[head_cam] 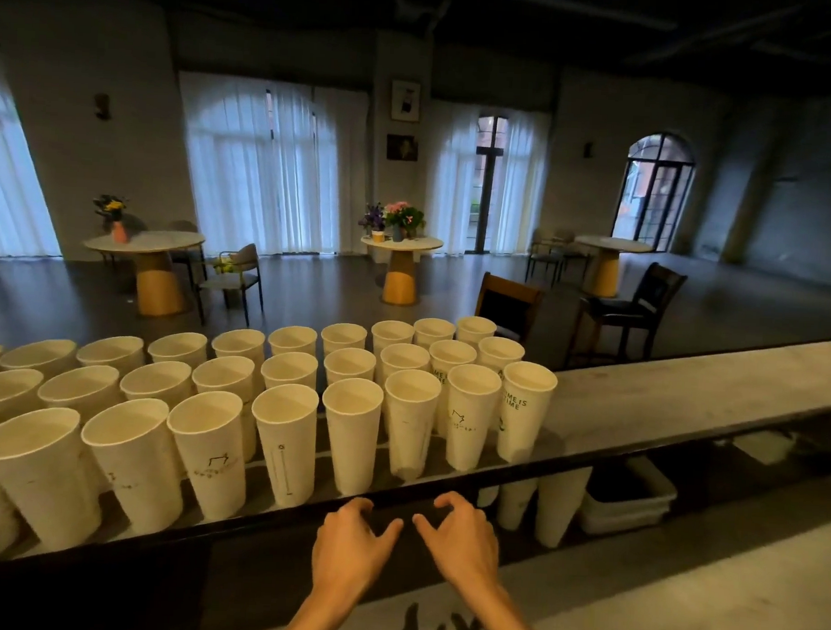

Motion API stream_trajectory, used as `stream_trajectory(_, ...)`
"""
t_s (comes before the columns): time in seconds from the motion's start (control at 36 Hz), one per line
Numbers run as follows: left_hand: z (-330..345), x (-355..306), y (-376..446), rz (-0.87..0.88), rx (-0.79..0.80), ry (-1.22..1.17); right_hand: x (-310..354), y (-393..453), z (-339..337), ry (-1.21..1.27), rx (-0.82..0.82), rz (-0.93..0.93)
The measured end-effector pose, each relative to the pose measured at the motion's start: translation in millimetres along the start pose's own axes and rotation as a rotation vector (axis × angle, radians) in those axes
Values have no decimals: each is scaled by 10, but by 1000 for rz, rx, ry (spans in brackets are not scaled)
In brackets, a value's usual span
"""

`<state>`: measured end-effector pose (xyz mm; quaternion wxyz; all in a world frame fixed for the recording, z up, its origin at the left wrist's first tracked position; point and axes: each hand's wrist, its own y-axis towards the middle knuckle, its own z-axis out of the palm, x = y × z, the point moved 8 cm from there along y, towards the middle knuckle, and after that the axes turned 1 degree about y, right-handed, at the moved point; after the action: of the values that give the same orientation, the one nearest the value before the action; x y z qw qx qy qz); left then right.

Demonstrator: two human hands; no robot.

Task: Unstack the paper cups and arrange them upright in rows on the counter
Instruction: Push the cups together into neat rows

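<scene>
Several white paper cups stand upright in three rows on the raised counter, filling its left and middle. The front row's rightmost cup carries green lettering. Under the counter's front edge, on a lower shelf, more white cups stand partly hidden. My left hand and my right hand hover side by side just below the counter's front edge, fingers curled and apart, holding nothing. Both are close in front of the middle front-row cup.
The counter's right part is bare grey stone. A white plastic bin sits on the lower shelf at right. Beyond the counter a dim room holds round tables with flowers, several chairs and curtained windows.
</scene>
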<state>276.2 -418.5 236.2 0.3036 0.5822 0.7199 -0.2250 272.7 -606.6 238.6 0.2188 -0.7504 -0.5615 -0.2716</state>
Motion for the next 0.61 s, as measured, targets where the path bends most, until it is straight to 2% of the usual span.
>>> stream_trajectory(0.19,358,-260,139,-58,18,-30,-379,405,-337,46,-22,51)
stream_trajectory(0.33,459,-400,296,-121,-1,-64,-441,833,-425,58,31,64)
stream_trajectory(0.61,611,-461,465,-210,-74,0,-412,1250,-361,26,77,-54)
